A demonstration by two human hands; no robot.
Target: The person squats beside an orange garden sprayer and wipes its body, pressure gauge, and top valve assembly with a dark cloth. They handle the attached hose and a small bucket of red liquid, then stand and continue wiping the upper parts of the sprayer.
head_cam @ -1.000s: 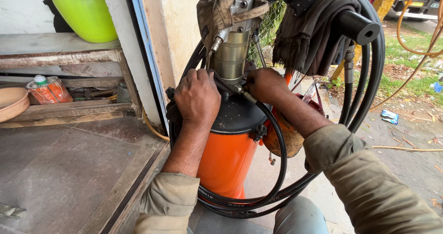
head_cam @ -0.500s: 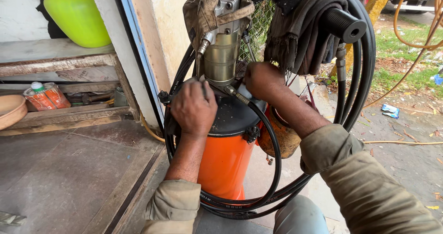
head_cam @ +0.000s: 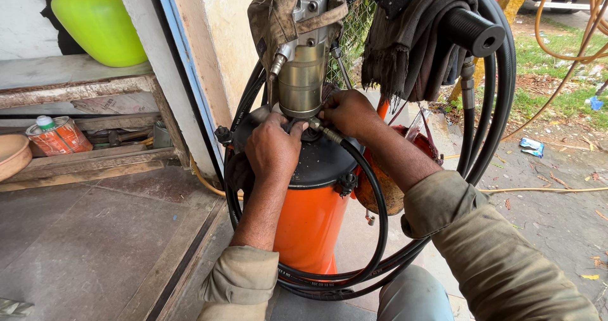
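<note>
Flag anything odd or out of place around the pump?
A dirty rag is draped over the pump head, and a dark cloth hangs over the handle. Litter lies on the ground. Both hands, left and right, are at the hose fitting. No spill visible.

On the wooden shelf at far left we note a small round tin (head_cam: 56, 137) lying tilted, orange-red with a printed label and a white cap with a green top, just beside a shallow tan bowl (head_cam: 11, 156). Out on the dirt ground at right we see a crumpled blue-and-white wrapper (head_cam: 531, 146), and a smaller blue scrap (head_cam: 596, 102) near the grass edge. No signs or screens in view.
</note>
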